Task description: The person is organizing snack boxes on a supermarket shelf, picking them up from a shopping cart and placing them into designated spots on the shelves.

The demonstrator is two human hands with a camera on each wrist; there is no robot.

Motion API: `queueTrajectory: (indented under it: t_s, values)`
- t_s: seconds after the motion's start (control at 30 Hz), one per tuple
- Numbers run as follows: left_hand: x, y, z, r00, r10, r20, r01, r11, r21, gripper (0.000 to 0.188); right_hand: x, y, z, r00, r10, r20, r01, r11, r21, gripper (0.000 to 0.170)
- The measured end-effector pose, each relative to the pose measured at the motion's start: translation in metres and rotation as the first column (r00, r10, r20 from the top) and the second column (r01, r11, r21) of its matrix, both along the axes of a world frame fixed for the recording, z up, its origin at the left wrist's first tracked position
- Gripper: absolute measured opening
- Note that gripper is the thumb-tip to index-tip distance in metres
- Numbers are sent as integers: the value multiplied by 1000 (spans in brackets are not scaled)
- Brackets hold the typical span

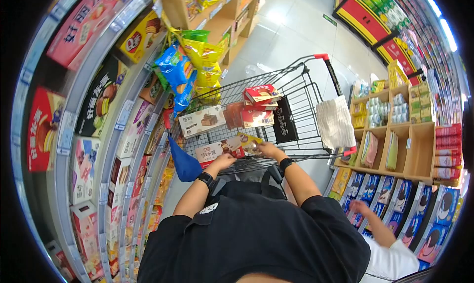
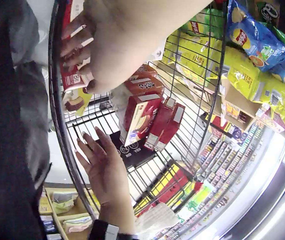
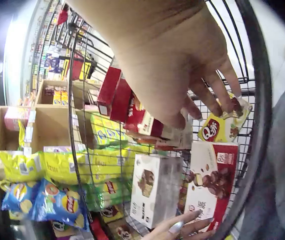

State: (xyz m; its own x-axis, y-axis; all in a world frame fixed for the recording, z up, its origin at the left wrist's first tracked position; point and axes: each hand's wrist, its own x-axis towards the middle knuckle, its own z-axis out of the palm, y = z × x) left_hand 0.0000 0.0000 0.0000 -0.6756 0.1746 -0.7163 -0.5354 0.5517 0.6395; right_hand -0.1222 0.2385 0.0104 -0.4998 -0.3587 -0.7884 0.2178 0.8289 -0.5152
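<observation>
A white-and-red box (image 1: 217,152) with chocolate pictures lies at the near side of the wire cart. My left hand (image 1: 223,161) rests on it; in the right wrist view its fingers lie nearly straight across the box's (image 3: 212,185) lower end. Over a yellow packet (image 3: 221,126) beside the box hangs my right hand (image 3: 182,70), its fingers spread and slightly bent; whether they touch the packet I cannot tell. The left wrist view shows the right hand (image 2: 105,170) with fingers extended, holding nothing. Farther in the cart are a white cake box (image 1: 203,121) and red boxes (image 1: 259,93).
A black panel with white print (image 1: 285,120) stands in the cart, and a light cloth (image 1: 335,121) hangs over its end. A blue bag (image 1: 183,159) hangs at the left corner. Snack shelves (image 1: 106,110) line the left. Another person's arm (image 1: 377,224) reaches toward shelves at right.
</observation>
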Motion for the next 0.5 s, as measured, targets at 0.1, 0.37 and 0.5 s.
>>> queueTrajectory:
  t_s: [0.1, 0.37, 0.5]
  values:
    - [-18, 16, 33, 893, 365, 264, -435, 850, 297, 31, -9, 22, 5, 817, -501, 286, 545, 833, -100, 44]
    - [-106, 58, 28, 616, 689, 382, -787, 511, 347, 34, -96, 33, -5, 690, -720, 74, 724, 683, -101, 66]
    - [-139, 70, -48, 676, 700, 230, -705, 524, 479, 53, -118, 41, -65, 835, -519, -185, 509, 855, -99, 63]
